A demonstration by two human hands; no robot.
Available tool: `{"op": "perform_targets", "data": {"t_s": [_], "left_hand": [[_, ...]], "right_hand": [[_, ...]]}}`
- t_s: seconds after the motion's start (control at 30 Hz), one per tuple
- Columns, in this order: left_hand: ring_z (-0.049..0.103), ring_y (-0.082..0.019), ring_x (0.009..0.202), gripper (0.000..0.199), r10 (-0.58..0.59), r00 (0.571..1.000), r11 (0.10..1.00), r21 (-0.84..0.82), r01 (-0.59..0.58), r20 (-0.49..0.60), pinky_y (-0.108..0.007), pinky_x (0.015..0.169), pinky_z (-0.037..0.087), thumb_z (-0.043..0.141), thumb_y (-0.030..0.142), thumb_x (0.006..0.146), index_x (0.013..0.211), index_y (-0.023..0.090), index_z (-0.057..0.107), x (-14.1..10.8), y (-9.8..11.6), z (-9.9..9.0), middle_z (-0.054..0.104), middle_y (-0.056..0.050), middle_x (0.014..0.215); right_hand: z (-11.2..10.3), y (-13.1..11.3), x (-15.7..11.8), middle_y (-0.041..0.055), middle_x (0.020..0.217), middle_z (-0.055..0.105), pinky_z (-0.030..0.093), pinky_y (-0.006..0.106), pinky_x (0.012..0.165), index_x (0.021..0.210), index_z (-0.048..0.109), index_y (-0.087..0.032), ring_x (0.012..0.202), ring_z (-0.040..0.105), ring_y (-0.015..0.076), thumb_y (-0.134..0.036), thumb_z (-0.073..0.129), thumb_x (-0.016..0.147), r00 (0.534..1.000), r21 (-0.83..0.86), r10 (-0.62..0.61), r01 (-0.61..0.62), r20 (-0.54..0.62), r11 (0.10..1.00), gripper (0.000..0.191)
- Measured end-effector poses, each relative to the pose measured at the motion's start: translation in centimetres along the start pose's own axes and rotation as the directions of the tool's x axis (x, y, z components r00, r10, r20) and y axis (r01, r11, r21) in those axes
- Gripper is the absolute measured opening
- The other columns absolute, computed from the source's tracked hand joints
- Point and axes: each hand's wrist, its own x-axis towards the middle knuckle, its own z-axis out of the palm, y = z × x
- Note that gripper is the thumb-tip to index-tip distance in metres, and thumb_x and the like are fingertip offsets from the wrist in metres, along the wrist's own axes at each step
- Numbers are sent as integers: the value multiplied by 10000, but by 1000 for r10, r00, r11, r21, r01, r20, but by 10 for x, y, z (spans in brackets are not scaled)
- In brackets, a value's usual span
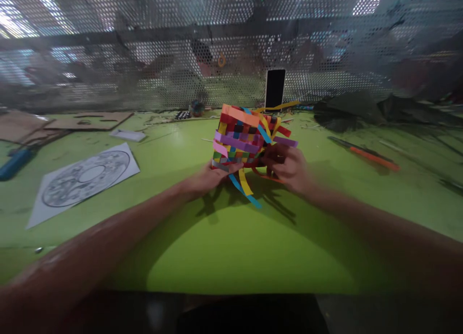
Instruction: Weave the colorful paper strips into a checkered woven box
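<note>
A woven paper-strip basket (237, 141) in many colours is held tilted just above the green table, in the middle of the view. Loose strip ends in blue, yellow, orange and purple stick out of it. At its lower left, my left hand (213, 176) grips the edge, thumb on the near side and the other fingers mostly hidden. My right hand (287, 165) is closed at the lower right corner, fingertips bent against the weave among the strip ends. Which strip those fingertips pinch, if any, cannot be made out.
The green table (238, 257) carries a paper with a printed ring (87, 174) and cut cardboard (88, 121) on the left. A dark phone-like slab (275, 89) stands at the back. An orange-handled tool (374, 159) and dark leaves (347, 112) lie right.
</note>
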Motion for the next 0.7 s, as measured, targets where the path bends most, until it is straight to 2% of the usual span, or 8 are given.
{"op": "perform_targets", "data": {"t_s": [0.23,0.37,0.57,0.7], "left_hand": [[724,-217,924,383,-12,1000,1000,-28,12,6,-329,887,613,949,479,596,837,227,791,1,-2,0,789,-37,900],[732,-181,880,371,0,1000,997,-72,1,16,-305,905,613,944,454,614,852,217,787,0,-1,2,791,-35,916],[760,-257,921,332,-4,998,990,-144,12,57,-417,905,639,935,373,638,864,194,770,1,2,5,793,-58,911],[762,-247,932,299,-16,1000,992,-124,17,9,-394,953,623,950,324,624,820,194,765,0,0,3,800,-59,912]], "right_hand": [[5,8,1,27,809,652,517,342,675,811,629,-221,715,604,185,-354,713,840,998,53,-31,34,-59,998,160],[10,6,-2,10,801,618,492,297,621,835,616,-213,695,560,153,-323,673,849,997,111,-13,21,-72,994,125],[13,3,-4,-5,755,555,421,251,507,815,573,-207,618,502,123,-290,665,830,997,135,50,-42,-53,990,124],[14,8,-4,4,773,576,460,264,561,845,596,-205,665,540,134,-290,685,833,995,179,68,-54,-73,982,124]]}}
